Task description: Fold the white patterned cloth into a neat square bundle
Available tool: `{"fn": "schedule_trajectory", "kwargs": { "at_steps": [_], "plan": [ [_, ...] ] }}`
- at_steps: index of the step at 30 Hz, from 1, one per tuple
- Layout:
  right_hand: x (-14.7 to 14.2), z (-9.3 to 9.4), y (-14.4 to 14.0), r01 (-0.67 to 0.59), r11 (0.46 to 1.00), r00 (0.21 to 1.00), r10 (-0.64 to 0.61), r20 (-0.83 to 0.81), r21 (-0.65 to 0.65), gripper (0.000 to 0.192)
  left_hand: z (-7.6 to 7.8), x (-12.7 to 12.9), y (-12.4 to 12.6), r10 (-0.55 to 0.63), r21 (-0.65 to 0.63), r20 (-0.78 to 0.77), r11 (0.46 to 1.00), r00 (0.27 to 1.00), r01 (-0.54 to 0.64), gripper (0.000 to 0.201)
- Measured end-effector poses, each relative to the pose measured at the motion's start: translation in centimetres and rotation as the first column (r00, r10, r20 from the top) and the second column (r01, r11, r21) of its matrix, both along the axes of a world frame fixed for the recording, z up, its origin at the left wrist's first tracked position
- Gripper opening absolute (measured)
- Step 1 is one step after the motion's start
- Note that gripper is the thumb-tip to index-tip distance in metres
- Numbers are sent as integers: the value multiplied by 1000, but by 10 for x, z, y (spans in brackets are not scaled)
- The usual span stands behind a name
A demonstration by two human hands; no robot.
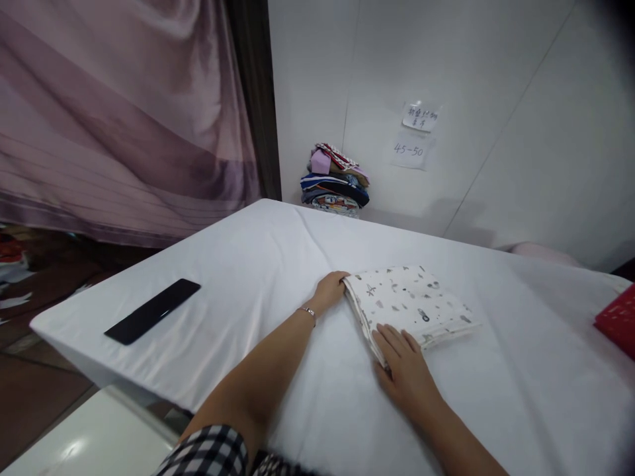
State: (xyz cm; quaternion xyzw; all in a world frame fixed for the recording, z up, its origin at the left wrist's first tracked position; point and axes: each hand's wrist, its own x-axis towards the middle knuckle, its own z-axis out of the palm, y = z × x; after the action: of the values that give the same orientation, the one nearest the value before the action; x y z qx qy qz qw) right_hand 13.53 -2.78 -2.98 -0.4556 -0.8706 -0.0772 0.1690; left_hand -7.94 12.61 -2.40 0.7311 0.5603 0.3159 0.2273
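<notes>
A folded white cloth (404, 301) with small printed figures lies in several layers on the white-covered table. At its left corner, my left hand (331, 291) is closed, fingertips curled over the edge; a bracelet circles that wrist. My right hand (404, 363) holds the near corner, its fingers on the top layer and its thumb at the side edge. The underside of the cloth and the parts of the fingers beneath it are hidden.
A long black flat object (153, 311) lies on the table (233, 264) at the left. Beyond the far edge rises a stack of folded fabrics (335, 182) against the wall. A red item (618, 320) sits at the right, and a pinkish curtain (129, 119) hangs at the left.
</notes>
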Motion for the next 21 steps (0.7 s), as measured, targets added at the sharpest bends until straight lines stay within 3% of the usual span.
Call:
{"fn": "schedule_trajectory", "kwargs": {
  "at_steps": [5, 12, 17, 21],
  "plan": [
    [28, 4, -1, 2, 1000, 1000, -2, 31, 4, 50, 3, -3, -13, -26, 11, -13, 1000, 1000, 27, 29],
    [76, 1, -20, 107, 994, 994, -107, 35, 9, 47, 7, -3, -57, -131, -21, -41, 991, 990, 131, 23],
    [71, 9, -27, 105, 994, 994, -105, -6, -22, 44, 20, -13, -63, -252, -130, 148, 954, 956, 272, 31],
    [53, 26, -24, 125, 989, 984, -133, -121, -74, 35, 18, -18, -57, -260, -176, 319, 929, 911, 327, 28]
  ]
}}
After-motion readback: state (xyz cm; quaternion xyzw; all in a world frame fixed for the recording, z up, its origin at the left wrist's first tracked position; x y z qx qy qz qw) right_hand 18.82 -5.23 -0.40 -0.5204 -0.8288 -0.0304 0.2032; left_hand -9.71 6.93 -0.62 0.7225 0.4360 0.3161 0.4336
